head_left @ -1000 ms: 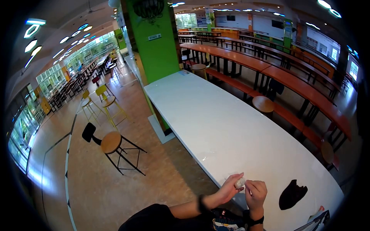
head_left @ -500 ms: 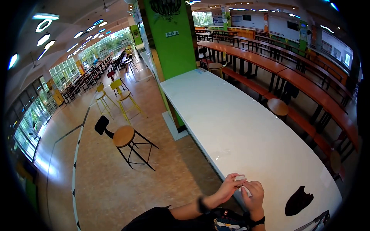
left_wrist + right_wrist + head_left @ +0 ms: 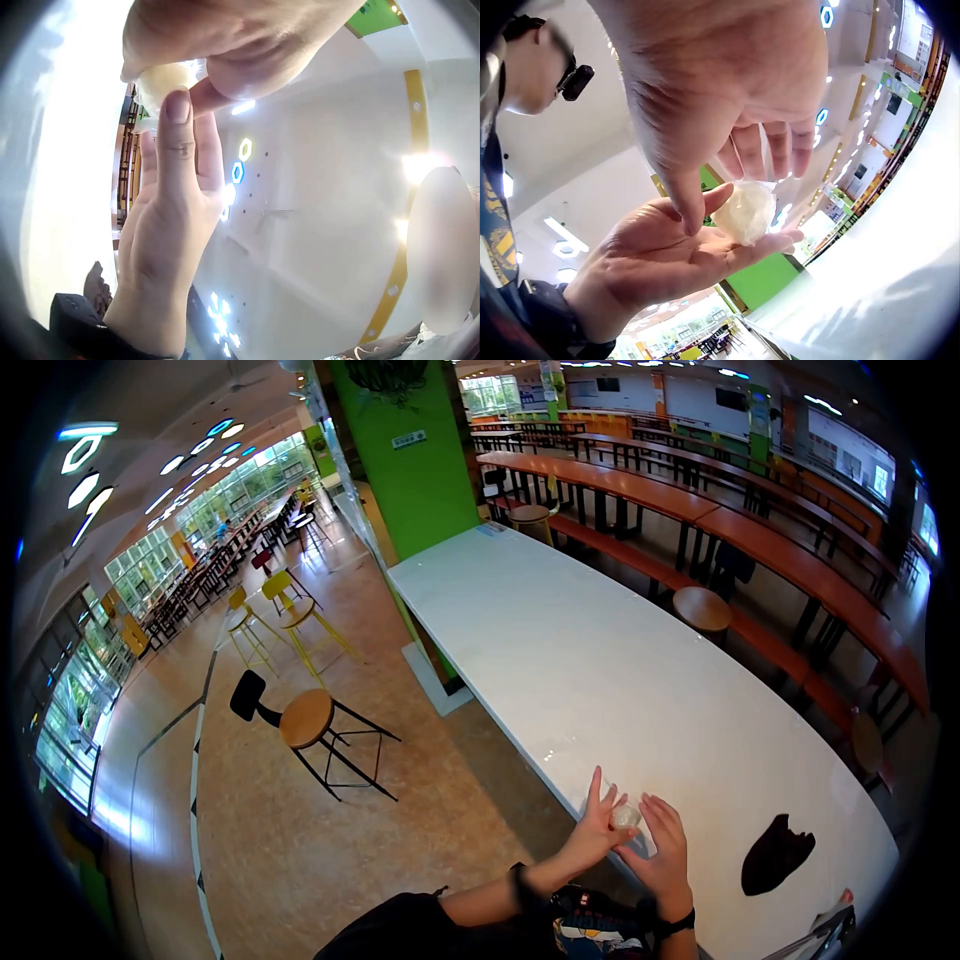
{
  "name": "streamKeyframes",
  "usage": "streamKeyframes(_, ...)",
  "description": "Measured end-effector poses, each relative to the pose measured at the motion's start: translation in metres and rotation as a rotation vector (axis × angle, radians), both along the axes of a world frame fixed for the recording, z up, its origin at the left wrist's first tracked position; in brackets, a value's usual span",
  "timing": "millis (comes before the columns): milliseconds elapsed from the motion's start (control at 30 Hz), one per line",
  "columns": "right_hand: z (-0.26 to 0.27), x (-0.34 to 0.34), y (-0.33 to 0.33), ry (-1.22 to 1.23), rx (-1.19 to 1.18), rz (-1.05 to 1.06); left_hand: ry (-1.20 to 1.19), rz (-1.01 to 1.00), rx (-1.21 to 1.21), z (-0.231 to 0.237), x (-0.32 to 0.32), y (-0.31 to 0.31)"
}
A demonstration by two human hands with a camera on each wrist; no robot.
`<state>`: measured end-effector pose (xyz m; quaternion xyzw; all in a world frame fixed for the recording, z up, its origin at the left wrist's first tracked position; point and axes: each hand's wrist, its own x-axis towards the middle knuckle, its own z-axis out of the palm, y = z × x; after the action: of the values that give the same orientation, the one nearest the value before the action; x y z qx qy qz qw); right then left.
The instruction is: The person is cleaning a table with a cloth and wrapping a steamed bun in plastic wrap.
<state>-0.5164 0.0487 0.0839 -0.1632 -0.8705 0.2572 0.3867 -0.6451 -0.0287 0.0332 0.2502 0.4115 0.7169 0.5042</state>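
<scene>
A pale, roundish lump (image 3: 625, 817) (image 3: 746, 213), with clear film at its edge in the left wrist view, is between the two hands above the white table (image 3: 600, 690). My left hand (image 3: 592, 832) (image 3: 667, 259) holds it between thumb and fingers, with one finger pointing up in the head view. My right hand (image 3: 662, 852) (image 3: 169, 195) is on the lump's other side, its fingers extended and spread, thumb close to the left thumb. Part of the lump is hidden by the left hand in the left wrist view.
A dark, jagged-edged piece (image 3: 777, 855) lies on the table to the right of the hands. A metal object (image 3: 825, 932) is at the near right corner. A green pillar (image 3: 415, 480) stands at the far end, a stool (image 3: 306, 718) to the left.
The right fingers have moved off the lump and spread apart. One left finger has risen from beside it, and more of the lump shows. The head view has shifted slightly.
</scene>
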Motion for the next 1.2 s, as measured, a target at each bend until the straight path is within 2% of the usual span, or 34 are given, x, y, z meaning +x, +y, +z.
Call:
streamKeyframes(67,-0.005,0.006,-0.001,-0.049,0.002,0.019,0.070,0.015,0.015,-0.002,0.007,0.002)
streamKeyframes(233,-0.028,0.017,0.001,-0.010,-0.144,-0.039,-0.098,-0.061,0.099,0.007,0.011,0.001)
streamKeyframes(500,-0.019,0.017,-0.006,0.016,-0.137,-0.154,0.039,-0.191,0.014,0.013,0.020,0.009)
streamKeyframes(567,-0.023,0.022,-0.002,0.015,-0.127,-0.184,-0.161,-0.195,0.046,-0.004,0.022,0.010)
streamKeyframes(667,-0.028,0.028,0.005,0.013,-0.138,-0.154,-0.135,-0.242,0.028,0.004,0.022,0.008)
streamKeyframes(733,-0.022,0.031,0.007,0.103,-0.134,-0.248,-0.124,-0.239,0.033,0.007,0.019,0.008)
streamKeyframes(800,-0.014,0.032,0.009,0.117,-0.142,-0.278,-0.084,-0.262,-0.174,0.010,0.013,0.010)
streamKeyframes(833,-0.010,0.032,0.010,0.132,-0.147,-0.316,-0.082,-0.255,-0.171,0.009,0.011,0.010)
streamKeyframes(900,-0.008,0.032,0.012,0.148,-0.148,-0.312,-0.060,-0.071,-0.287,0.005,0.007,0.010)
streamKeyframes(933,-0.008,0.035,0.013,0.122,-0.211,-0.271,-0.059,-0.065,-0.282,0.002,0.002,0.011)
streamKeyframes(1000,-0.012,0.040,0.017,0.097,-0.269,-0.221,-0.043,0.148,-0.109,0.004,-0.009,0.010)
streamKeyframes(1033,-0.016,0.043,0.016,0.173,-0.662,0.054,-0.042,0.155,-0.107,0.009,-0.014,0.009)
streamKeyframes(1067,-0.018,0.044,0.014,0.244,-1.051,0.338,0.044,0.059,-0.070,0.015,-0.021,0.008)
streamKeyframes(1100,-0.017,0.041,0.014,0.243,-1.053,0.342,0.130,-0.036,-0.032,0.021,-0.025,0.008)
streamKeyframes(1133,-0.015,0.036,0.012,0.224,-1.151,0.466,0.140,-0.124,0.029,0.017,-0.026,0.009)
streamKeyframes(1167,-0.013,0.031,0.008,0.204,-1.246,0.589,0.141,-0.127,0.026,0.015,-0.023,0.010)
streamKeyframes(1200,-0.015,0.019,0.003,0.170,-1.089,0.424,0.114,-0.217,0.097,0.014,-0.019,0.010)
